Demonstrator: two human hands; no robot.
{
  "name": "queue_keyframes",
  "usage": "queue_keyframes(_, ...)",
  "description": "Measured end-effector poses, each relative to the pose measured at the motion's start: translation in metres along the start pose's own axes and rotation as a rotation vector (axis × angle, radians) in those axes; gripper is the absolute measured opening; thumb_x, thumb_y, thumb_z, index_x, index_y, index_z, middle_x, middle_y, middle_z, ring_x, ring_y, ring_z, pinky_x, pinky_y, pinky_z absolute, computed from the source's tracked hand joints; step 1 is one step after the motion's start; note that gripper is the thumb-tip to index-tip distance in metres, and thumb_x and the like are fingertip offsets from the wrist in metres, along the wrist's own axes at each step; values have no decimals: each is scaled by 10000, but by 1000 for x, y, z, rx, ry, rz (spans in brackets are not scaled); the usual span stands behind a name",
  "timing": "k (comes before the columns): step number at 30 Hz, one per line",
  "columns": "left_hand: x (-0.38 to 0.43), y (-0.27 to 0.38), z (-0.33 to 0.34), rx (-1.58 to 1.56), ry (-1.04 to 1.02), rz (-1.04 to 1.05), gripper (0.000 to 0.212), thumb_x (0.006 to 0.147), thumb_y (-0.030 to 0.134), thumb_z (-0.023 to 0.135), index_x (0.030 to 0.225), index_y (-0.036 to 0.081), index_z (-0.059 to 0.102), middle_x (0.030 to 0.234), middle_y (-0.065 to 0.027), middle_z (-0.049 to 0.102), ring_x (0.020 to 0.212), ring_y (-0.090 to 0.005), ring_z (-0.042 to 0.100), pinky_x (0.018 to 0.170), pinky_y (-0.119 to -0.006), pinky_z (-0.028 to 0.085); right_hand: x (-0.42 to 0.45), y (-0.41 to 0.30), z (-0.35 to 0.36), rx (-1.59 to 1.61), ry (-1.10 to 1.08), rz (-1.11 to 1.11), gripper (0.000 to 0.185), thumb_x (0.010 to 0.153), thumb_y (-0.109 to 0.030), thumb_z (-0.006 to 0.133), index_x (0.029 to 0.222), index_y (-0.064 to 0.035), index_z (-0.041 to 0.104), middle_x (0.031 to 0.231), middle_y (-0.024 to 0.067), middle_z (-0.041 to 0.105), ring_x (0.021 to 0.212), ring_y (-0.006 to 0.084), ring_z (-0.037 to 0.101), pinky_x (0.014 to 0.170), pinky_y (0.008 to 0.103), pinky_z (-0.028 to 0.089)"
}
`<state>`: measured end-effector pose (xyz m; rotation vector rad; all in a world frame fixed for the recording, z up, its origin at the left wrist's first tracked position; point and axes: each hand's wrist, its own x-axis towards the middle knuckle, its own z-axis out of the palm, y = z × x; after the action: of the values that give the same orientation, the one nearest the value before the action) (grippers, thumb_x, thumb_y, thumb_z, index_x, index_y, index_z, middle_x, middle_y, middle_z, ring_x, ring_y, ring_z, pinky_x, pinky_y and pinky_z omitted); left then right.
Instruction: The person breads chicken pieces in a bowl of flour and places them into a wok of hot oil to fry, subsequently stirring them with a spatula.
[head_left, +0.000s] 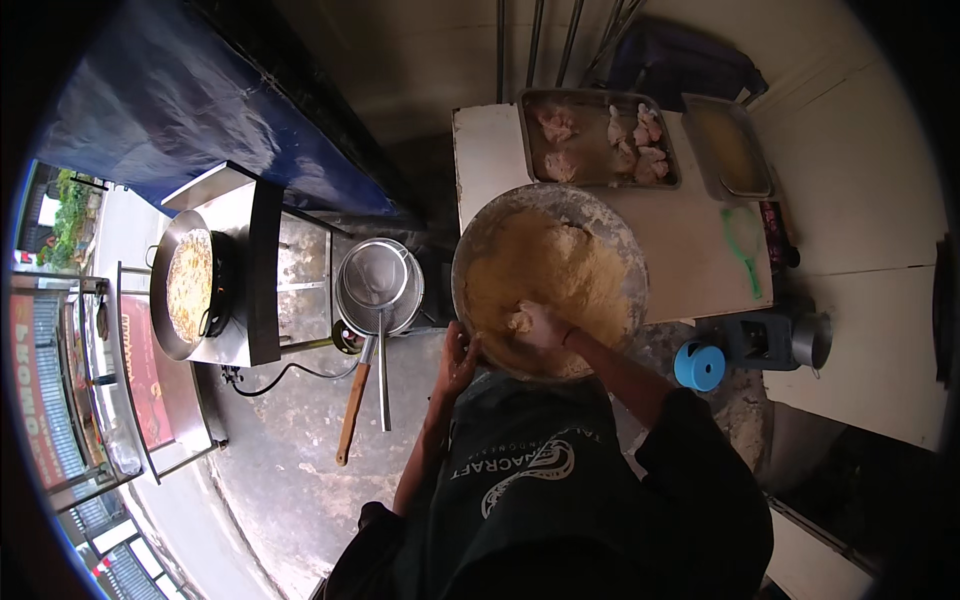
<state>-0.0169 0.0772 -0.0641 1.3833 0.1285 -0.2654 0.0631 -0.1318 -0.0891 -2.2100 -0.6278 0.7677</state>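
A large round metal basin (466, 225) holds pale yellow flour (499, 251) and stands at the near edge of the table. My left hand (456, 361) grips its rim on the near left side. Inside the basin, my right hand (546, 327) is coated with flour and closed around a flour-covered piece (519, 321), probably chicken. Another coated lump (571, 238) rests in the flour towards the far side. Beyond the basin, a rectangular metal tray (585, 142) carries several raw chicken pieces (649, 163).
A plastic container (726, 146) of yellowish liquid and a green strainer (742, 244) are at the table's right. Leftward, a wok (166, 300) of bubbling oil sits on a metal stove (259, 300) with flames. Strainers (379, 281) lie between. A blue round object (699, 366) is low right.
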Motion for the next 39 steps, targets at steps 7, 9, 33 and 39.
queue_keyframes(7,-6,10,10,-20,58,-3,183,883,113,455,1001,17,353,833,-154,542,681,-193,582,491,-307,503,-39,34,-74,-623,71,441,621,672,-190,674,1176,1,364,1167,207,401,1012,390,459,820,416,428)
queue_keyframes(9,-4,9,18,19,65,28,189,883,112,453,1011,11,355,845,-152,543,709,-192,580,507,-305,505,-46,44,-32,-875,7,358,591,693,-199,655,1168,16,377,1172,214,388,1008,435,441,831,428,419)
queue_keyframes(33,-10,30,17,16,47,-13,203,886,128,453,1022,11,358,922,-202,544,697,-223,598,542,-306,521,19,-1,33,341,23,209,564,838,-249,461,1280,42,266,1176,299,425,1030,367,490,897,408,371)
queue_keyframes(39,-7,37,21,-23,33,-44,211,888,142,449,1024,13,352,904,-202,547,679,-224,602,536,-308,523,16,4,46,-108,332,25,572,822,-319,503,1212,70,352,1109,274,489,984,405,502,854,437,397)
